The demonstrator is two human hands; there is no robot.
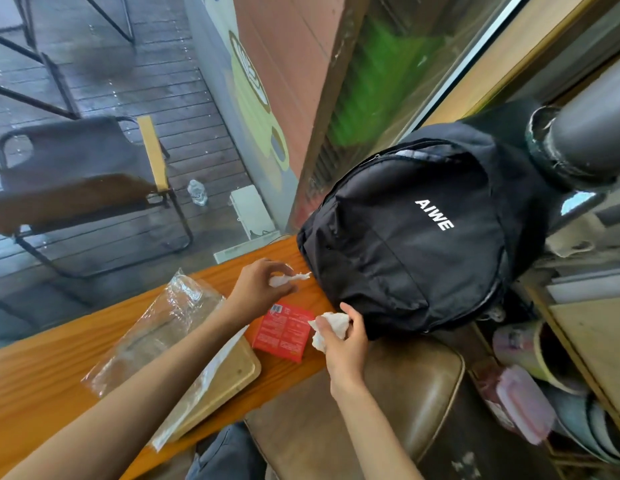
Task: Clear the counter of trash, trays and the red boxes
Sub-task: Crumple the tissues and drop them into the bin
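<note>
On the orange wooden counter (42, 372) lies a flat red box (283, 331) with white print. My left hand (260, 282) pinches a twisted white tissue (290, 278) just beyond the box. My right hand (346, 344) grips a crumpled white tissue (331, 329) at the box's right edge, close to the backpack. A pale wooden tray (232, 375) sits left of the box, partly under my left forearm. A clear plastic wrapper (156, 327) lies over the tray and the counter, with a white paper strip along the tray's near side.
A black backpack (412, 244) marked AIWE stands at the counter's right end. A brown leather stool seat (371, 403) is below the counter edge. A window runs behind the counter, with a chair outside. Shelves with bowls (544, 362) are at the right.
</note>
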